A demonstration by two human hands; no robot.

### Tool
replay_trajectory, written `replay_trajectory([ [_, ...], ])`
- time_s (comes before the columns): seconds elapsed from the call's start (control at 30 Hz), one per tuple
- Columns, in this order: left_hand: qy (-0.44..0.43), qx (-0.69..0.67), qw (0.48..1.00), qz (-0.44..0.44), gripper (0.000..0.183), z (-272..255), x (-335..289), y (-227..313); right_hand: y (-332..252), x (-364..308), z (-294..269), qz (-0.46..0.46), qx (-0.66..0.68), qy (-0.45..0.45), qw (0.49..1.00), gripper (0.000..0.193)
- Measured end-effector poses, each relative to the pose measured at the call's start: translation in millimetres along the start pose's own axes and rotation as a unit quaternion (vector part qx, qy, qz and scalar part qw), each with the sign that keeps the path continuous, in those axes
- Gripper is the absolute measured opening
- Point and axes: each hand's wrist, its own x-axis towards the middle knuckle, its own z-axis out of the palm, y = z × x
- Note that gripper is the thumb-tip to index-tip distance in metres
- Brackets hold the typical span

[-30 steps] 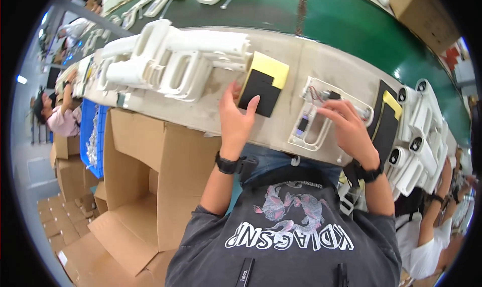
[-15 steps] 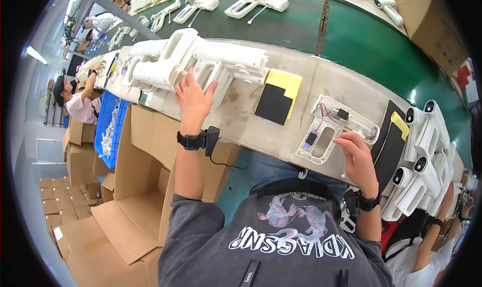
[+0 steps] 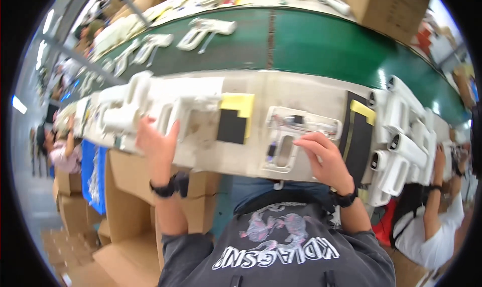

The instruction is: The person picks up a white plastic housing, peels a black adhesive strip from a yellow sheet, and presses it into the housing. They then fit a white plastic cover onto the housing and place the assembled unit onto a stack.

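Note:
My left hand (image 3: 158, 144) is blurred, its thumb spread from its fingers. It is beside a stack of white handheld-device housings (image 3: 125, 103); whether the fingertips touch them is unclear. My right hand (image 3: 329, 161) hovers by the handle end of a half shell (image 3: 286, 169), fingers loosely bent and thumb apart, with nothing visible in it. The shell lies open side up, with wires and a small dark part (image 3: 298, 119) inside. Between my hands, a black pad (image 3: 232, 127) lies over a yellow sheet (image 3: 243, 101) on the worktable (image 3: 211, 159).
Assembled white devices (image 3: 396, 151) are piled on the right, beside a dark strip (image 3: 357, 131). Across the table runs a green conveyor (image 3: 321, 41) carrying white housings (image 3: 206, 33). An open carton (image 3: 128, 186) and blue bin (image 3: 93, 171) stand left. A co-worker (image 3: 427, 221) is at right.
The view has swung, so the table and its contents appear further left and slightly lower. My left hand stays beside the stacked housings, and my right hand stays near the half shell's handle.

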Motion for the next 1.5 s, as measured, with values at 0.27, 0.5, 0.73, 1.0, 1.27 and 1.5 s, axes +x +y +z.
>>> replay_trajectory([
  [0.27, -0.033, -0.229, 0.962, 0.145, 0.064, 20, -80, 125, -6, 19, -27, 0.01, -0.171, 0.102, 0.98, 0.075],
  [0.5, -0.088, -0.262, 0.943, 0.184, 0.067, 37, -109, 148, 23, -3, -58, 0.101, -0.133, 0.056, 0.984, 0.072],
  [0.73, -0.292, -0.439, 0.834, 0.159, 0.062, 84, -45, 139, 69, -19, -71, 0.101, -0.01, -0.003, 0.995, 0.069],
  [1.0, -0.425, -0.452, 0.756, 0.208, 0.064, 117, -32, 144, 86, -23, -70, 0.124, -0.044, -0.015, 0.991, 0.07],
  [1.27, -0.403, -0.435, 0.781, 0.198, 0.062, 127, -40, 143, 92, -25, -63, 0.129, -0.118, -0.033, 0.984, 0.074],
  [1.5, -0.432, -0.376, 0.797, 0.192, 0.064, 115, -34, 153, 94, -26, -60, 0.146, -0.158, -0.043, 0.976, 0.066],
])
